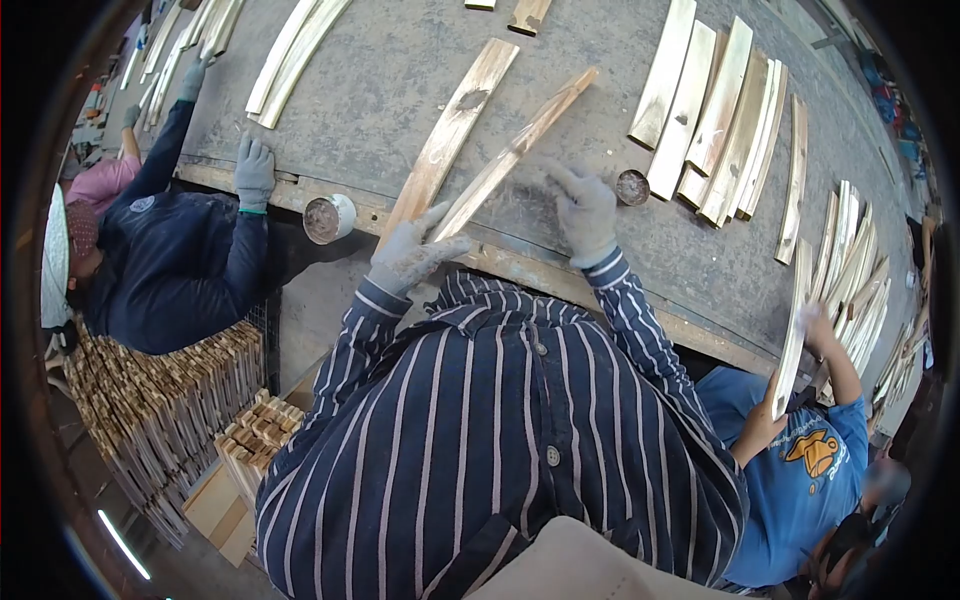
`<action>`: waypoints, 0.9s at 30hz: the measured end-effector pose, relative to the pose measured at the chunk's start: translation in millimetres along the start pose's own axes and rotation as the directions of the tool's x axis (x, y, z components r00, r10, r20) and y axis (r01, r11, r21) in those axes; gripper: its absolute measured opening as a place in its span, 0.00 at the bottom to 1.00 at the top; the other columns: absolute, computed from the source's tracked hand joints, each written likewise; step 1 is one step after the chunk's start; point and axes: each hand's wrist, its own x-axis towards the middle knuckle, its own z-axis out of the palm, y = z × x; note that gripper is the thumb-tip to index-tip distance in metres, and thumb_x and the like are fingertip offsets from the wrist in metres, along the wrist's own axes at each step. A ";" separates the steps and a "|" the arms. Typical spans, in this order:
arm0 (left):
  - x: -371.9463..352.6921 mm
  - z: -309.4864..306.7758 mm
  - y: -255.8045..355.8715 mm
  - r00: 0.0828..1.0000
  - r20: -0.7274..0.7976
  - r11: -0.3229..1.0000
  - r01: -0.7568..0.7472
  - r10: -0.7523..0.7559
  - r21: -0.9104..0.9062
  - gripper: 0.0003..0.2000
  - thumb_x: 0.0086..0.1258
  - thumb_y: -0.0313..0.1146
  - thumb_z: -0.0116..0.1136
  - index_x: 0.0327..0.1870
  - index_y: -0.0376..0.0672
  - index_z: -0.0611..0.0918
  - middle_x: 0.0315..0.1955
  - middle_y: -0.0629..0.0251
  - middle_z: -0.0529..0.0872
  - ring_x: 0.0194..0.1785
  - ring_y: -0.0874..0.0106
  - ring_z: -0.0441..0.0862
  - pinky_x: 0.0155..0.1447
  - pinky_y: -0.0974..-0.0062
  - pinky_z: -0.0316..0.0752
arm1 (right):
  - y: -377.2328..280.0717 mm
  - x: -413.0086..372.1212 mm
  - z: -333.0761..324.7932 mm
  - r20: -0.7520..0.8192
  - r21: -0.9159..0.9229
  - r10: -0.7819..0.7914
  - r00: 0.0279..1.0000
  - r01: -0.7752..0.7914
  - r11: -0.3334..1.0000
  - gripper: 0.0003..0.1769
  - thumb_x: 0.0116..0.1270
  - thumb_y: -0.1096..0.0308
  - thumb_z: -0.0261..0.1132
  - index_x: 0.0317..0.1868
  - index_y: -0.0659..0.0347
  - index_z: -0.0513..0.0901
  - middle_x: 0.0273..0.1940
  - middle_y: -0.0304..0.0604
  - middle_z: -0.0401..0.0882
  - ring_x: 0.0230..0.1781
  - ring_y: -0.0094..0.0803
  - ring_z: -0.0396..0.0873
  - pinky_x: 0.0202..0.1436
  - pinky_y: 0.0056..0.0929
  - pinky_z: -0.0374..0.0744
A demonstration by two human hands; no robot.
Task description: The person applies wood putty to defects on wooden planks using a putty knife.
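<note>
Pinching the thin stick (516,151) by its near end, the left hand (415,253) has it right of the wide board (450,137). Farther right, the right hand (587,212) is half open, empty. The stick seems light and stiff; hold its sides.

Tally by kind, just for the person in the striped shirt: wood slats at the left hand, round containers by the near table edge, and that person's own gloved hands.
Wood slats: 2 (left one, right one)
Round containers: 2 (left one, right one)
Gloved hands: 2 (left hand, right hand)
Total: 6
</note>
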 end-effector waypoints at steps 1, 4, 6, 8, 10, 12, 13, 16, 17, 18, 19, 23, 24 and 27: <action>-2.0 -1.0 -0.7 0.998 -0.030 0.999 -0.048 0.048 0.016 0.38 0.57 0.49 0.68 0.67 0.39 0.68 0.39 0.54 0.84 0.34 0.72 0.80 0.37 0.73 0.76 | 0.1 -5.3 1.6 0.048 0.264 0.000 0.999 -0.013 0.965 0.15 0.60 0.75 0.62 0.47 0.51 0.84 0.35 0.40 0.83 0.29 0.32 0.80 0.31 0.27 0.77; -17.0 -2.7 6.5 0.966 -0.242 0.830 0.057 0.095 0.554 0.39 0.55 0.51 0.68 0.68 0.45 0.68 0.44 0.52 0.83 0.41 0.62 0.82 0.44 0.66 0.77 | 2.7 -13.4 1.7 0.245 0.674 0.141 0.959 -0.273 0.687 0.15 0.63 0.77 0.62 0.50 0.59 0.83 0.34 0.40 0.83 0.25 0.21 0.77 0.29 0.18 0.76; -20.0 0.4 -4.6 0.923 -0.298 0.751 0.016 0.243 0.660 0.39 0.54 0.52 0.68 0.68 0.46 0.69 0.43 0.53 0.82 0.39 0.61 0.82 0.43 0.66 0.77 | 13.6 -14.3 2.7 0.291 0.719 0.377 0.880 -0.461 0.520 0.12 0.66 0.76 0.60 0.50 0.65 0.82 0.32 0.39 0.81 0.25 0.17 0.74 0.29 0.15 0.75; -22.0 2.0 -13.7 0.861 -0.324 0.652 -0.011 0.391 0.758 0.40 0.53 0.53 0.68 0.67 0.48 0.69 0.41 0.53 0.81 0.38 0.59 0.82 0.41 0.66 0.77 | 19.3 -13.8 3.2 0.284 0.677 0.431 0.857 -0.497 0.543 0.11 0.66 0.77 0.59 0.47 0.69 0.82 0.32 0.40 0.81 0.25 0.18 0.76 0.30 0.16 0.76; -24.3 2.9 -18.7 0.897 -0.325 0.685 0.033 0.301 0.727 0.41 0.53 0.51 0.67 0.70 0.52 0.65 0.44 0.58 0.78 0.42 0.59 0.81 0.44 0.64 0.77 | 25.8 -16.7 9.0 0.254 0.634 0.460 0.851 -0.505 0.585 0.10 0.65 0.77 0.60 0.46 0.69 0.82 0.32 0.42 0.82 0.26 0.18 0.77 0.30 0.16 0.77; -25.7 3.4 -21.5 0.901 -0.324 0.685 0.044 0.287 0.728 0.41 0.53 0.51 0.67 0.70 0.52 0.65 0.44 0.58 0.78 0.42 0.59 0.81 0.44 0.64 0.77 | 28.9 -16.1 17.6 0.207 0.600 0.474 0.856 -0.494 0.629 0.10 0.65 0.76 0.60 0.45 0.66 0.82 0.31 0.41 0.82 0.26 0.21 0.78 0.30 0.19 0.77; -25.4 2.9 -22.6 0.905 -0.324 0.682 0.055 0.274 0.729 0.41 0.53 0.50 0.68 0.70 0.52 0.65 0.44 0.58 0.78 0.42 0.59 0.81 0.43 0.64 0.77 | 31.0 -14.1 21.5 0.159 0.565 0.485 0.860 -0.482 0.670 0.10 0.64 0.75 0.61 0.45 0.64 0.82 0.30 0.41 0.81 0.25 0.24 0.79 0.29 0.22 0.77; -25.7 -0.2 -28.7 0.886 -0.324 0.680 0.014 0.331 0.733 0.41 0.51 0.50 0.69 0.69 0.51 0.67 0.40 0.59 0.79 0.39 0.62 0.81 0.41 0.67 0.77 | 42.5 2.0 33.7 -0.041 0.283 0.244 0.969 -0.223 0.933 0.12 0.62 0.72 0.61 0.46 0.54 0.83 0.29 0.42 0.80 0.26 0.34 0.80 0.29 0.32 0.77; -26.3 -1.8 -28.4 0.886 -0.326 0.681 0.015 0.331 0.732 0.41 0.51 0.50 0.69 0.69 0.51 0.67 0.40 0.59 0.79 0.39 0.62 0.81 0.41 0.67 0.77 | 43.8 9.0 36.5 -0.040 0.283 0.242 0.969 -0.222 0.933 0.12 0.62 0.72 0.61 0.46 0.54 0.83 0.29 0.42 0.80 0.26 0.34 0.80 0.29 0.32 0.77; -27.4 -3.8 -26.6 0.900 -0.321 0.690 0.032 0.295 0.723 0.41 0.51 0.50 0.69 0.69 0.52 0.66 0.40 0.59 0.79 0.39 0.61 0.81 0.41 0.67 0.77 | 44.3 16.2 40.3 -0.105 0.117 0.159 0.982 -0.146 0.982 0.13 0.62 0.70 0.61 0.46 0.50 0.83 0.30 0.42 0.79 0.27 0.38 0.80 0.30 0.35 0.77; -28.3 -5.1 -25.2 0.913 -0.315 0.697 0.051 0.258 0.715 0.41 0.51 0.49 0.69 0.70 0.52 0.66 0.41 0.59 0.79 0.40 0.61 0.81 0.42 0.67 0.77 | 43.0 23.1 42.5 -0.155 -0.057 0.064 0.986 -0.074 0.996 0.13 0.61 0.69 0.61 0.46 0.46 0.84 0.30 0.42 0.77 0.28 0.41 0.79 0.30 0.39 0.76; -30.4 -8.3 -24.9 0.910 -0.314 0.693 0.041 0.272 0.720 0.41 0.52 0.49 0.69 0.70 0.52 0.66 0.41 0.58 0.80 0.40 0.61 0.82 0.42 0.67 0.77 | 40.6 39.8 52.2 -0.094 -0.195 0.111 0.989 -0.127 0.972 0.16 0.62 0.69 0.58 0.48 0.41 0.83 0.33 0.40 0.78 0.30 0.39 0.80 0.31 0.37 0.77; -30.5 -8.4 -25.1 0.911 -0.313 0.699 0.039 0.269 0.714 0.41 0.52 0.49 0.69 0.70 0.53 0.66 0.42 0.58 0.80 0.40 0.61 0.82 0.42 0.67 0.77 | 41.3 41.4 55.0 -0.072 -0.251 0.096 0.993 -0.111 0.962 0.17 0.62 0.68 0.59 0.50 0.41 0.82 0.33 0.39 0.78 0.30 0.39 0.80 0.31 0.37 0.77; -30.1 -8.2 -25.1 0.909 -0.315 0.707 0.033 0.273 0.706 0.41 0.52 0.48 0.69 0.70 0.53 0.66 0.42 0.58 0.80 0.40 0.61 0.82 0.42 0.66 0.77 | 38.6 36.9 58.4 -0.037 -0.364 0.078 0.996 -0.086 0.928 0.18 0.61 0.69 0.59 0.51 0.40 0.82 0.34 0.37 0.78 0.31 0.39 0.80 0.31 0.36 0.77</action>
